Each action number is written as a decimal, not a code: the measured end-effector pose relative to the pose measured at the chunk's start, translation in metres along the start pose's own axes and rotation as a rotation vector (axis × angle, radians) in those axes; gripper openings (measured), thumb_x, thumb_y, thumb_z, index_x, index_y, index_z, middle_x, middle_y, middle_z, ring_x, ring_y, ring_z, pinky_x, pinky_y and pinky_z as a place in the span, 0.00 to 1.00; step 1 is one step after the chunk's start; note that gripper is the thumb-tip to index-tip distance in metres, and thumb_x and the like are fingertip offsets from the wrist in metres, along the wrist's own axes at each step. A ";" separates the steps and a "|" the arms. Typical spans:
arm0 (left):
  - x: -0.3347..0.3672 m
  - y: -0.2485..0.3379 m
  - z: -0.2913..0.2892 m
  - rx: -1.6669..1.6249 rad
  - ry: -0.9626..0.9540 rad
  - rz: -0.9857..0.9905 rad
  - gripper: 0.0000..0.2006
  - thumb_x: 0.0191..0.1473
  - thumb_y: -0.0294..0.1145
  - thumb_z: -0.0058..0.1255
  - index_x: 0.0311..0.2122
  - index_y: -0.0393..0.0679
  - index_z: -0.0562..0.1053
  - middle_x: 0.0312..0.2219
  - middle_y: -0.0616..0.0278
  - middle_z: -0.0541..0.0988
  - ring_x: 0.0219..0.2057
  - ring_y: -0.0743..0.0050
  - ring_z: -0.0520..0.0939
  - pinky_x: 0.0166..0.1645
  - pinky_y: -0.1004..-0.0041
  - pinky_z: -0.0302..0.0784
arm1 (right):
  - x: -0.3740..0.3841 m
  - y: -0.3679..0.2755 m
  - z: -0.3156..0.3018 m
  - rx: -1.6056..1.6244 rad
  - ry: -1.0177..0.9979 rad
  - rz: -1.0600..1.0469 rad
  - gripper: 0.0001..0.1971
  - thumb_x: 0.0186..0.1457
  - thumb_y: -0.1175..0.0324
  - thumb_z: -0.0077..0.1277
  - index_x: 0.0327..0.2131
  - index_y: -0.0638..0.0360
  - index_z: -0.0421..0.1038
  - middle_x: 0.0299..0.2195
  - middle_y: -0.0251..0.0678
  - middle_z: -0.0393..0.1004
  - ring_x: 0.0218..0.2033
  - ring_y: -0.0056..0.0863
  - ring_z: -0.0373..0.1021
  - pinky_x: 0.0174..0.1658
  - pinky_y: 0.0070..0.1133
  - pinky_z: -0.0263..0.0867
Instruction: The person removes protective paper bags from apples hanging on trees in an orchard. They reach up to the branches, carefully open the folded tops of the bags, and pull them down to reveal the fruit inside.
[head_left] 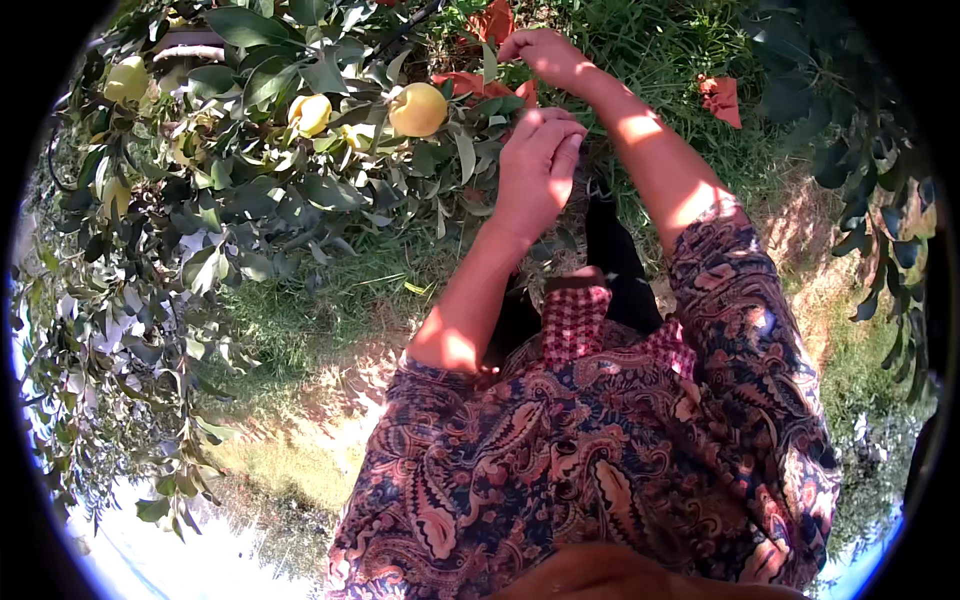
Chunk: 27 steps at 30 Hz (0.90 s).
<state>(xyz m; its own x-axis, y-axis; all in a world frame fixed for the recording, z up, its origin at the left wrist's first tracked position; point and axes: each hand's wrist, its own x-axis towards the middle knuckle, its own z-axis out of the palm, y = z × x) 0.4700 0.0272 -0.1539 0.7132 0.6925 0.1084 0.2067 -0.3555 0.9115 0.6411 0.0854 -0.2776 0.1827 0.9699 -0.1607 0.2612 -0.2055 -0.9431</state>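
My left hand (541, 168) is in front of me beside the leafy branches, its fingers curled together. An orange-red paper scrap (526, 93) shows just past its fingertips; whatever the fingers hold is hidden. Farther out, my right hand (548, 58) reaches leftward with its fingers drawn together, close to a green leaf (489, 62). I cannot make out what is between them. A round yellow fruit, apple-like (418, 110), hangs on the branch to the left of my left hand. Another yellow fruit (310, 115) hangs farther left, partly covered by leaves.
More yellow fruit (126, 80) hangs at the far left among dense leaves (270, 190). Orange-red paper pieces (721, 101) lie on the grass (640, 40). Dark leafy branches (860, 160) hang at the right. A checked red cloth (575, 322) is at my waist.
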 end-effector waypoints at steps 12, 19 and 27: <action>-0.040 -0.079 0.010 0.339 0.198 -0.659 0.18 0.55 0.32 0.44 0.49 0.37 0.69 0.38 0.42 0.76 0.41 0.42 0.76 0.47 0.61 0.70 | 0.024 0.009 0.031 0.005 -0.412 0.003 0.07 0.49 0.76 0.46 0.33 0.62 0.71 0.32 0.34 0.70 0.32 0.23 0.69 0.35 0.21 0.66; -0.025 -0.121 0.030 -0.085 0.514 -0.744 0.15 0.58 0.32 0.43 0.50 0.43 0.72 0.27 0.69 0.78 0.19 0.84 0.71 0.26 0.81 0.69 | -0.009 -0.003 0.014 -0.389 -0.357 -0.390 0.17 0.43 0.65 0.53 0.40 0.49 0.73 0.38 0.40 0.68 0.37 0.41 0.69 0.41 0.33 0.66; -0.028 -0.118 0.039 -0.372 0.636 -0.710 0.16 0.57 0.30 0.45 0.50 0.40 0.71 0.28 0.68 0.77 0.20 0.82 0.70 0.26 0.81 0.67 | -0.022 -0.031 0.019 -0.507 -0.344 -0.264 0.16 0.44 0.63 0.55 0.38 0.56 0.71 0.38 0.42 0.69 0.40 0.41 0.70 0.44 0.33 0.67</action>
<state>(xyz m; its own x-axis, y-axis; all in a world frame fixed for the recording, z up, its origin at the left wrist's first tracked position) 0.4518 0.0260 -0.2801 -0.0029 0.9106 -0.4134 0.1445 0.4094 0.9008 0.6106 0.0727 -0.2504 -0.2390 0.9652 -0.1063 0.6844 0.0897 -0.7236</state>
